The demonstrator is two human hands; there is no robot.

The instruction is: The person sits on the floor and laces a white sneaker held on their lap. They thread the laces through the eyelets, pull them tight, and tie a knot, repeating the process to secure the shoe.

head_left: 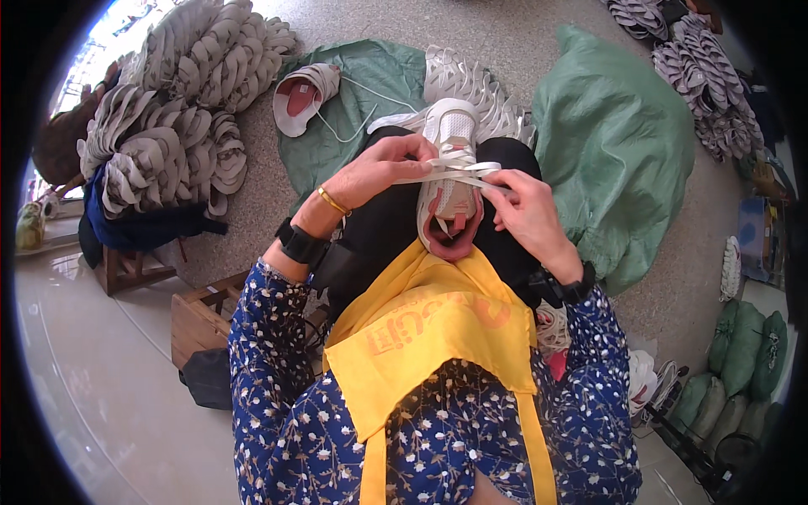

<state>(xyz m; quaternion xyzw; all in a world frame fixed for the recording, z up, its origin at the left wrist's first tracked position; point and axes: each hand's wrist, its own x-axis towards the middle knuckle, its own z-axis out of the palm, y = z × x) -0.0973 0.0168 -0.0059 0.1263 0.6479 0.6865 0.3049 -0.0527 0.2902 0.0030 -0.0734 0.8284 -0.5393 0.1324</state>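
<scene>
White laces [461, 174] pinched by left hand [380, 172], right hand [533, 214] (fingers [511, 178] barely parted).

Bright daylight comes from the upper left, where the window [94, 49] burns out to white. Glare lies on the pale tiles [93, 370] at lower left; the far right is dimmer. The shoe [454, 124] looks fairly crisp, its opening shadowed. Straight lines bend toward the black, bluish-fringed rim.

Glossy pale tiles [101, 362] border a brightly lit, speckled grey floor [370, 25].
</scene>
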